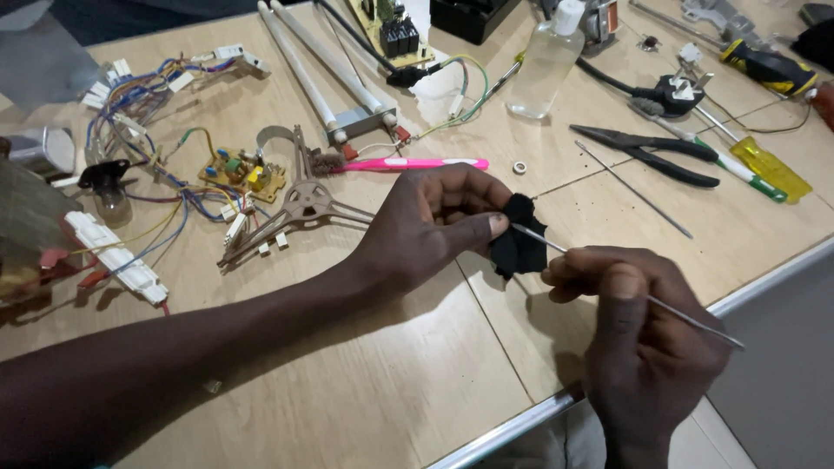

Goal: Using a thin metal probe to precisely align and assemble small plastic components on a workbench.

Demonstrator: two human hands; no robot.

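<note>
My left hand pinches a small black cloth between thumb and fingers, above the wooden table. My right hand grips a thin metal rod whose far end runs into the cloth. The rod's other end sticks out past the table's front edge. Both hands hover close together near that edge.
A pink toothbrush, a small washer, black pliers, a second thin rod, yellow screwdrivers, a clear bottle, a wiring bundle, small circuit boards, a three-armed metal bracket and white tubes lie behind.
</note>
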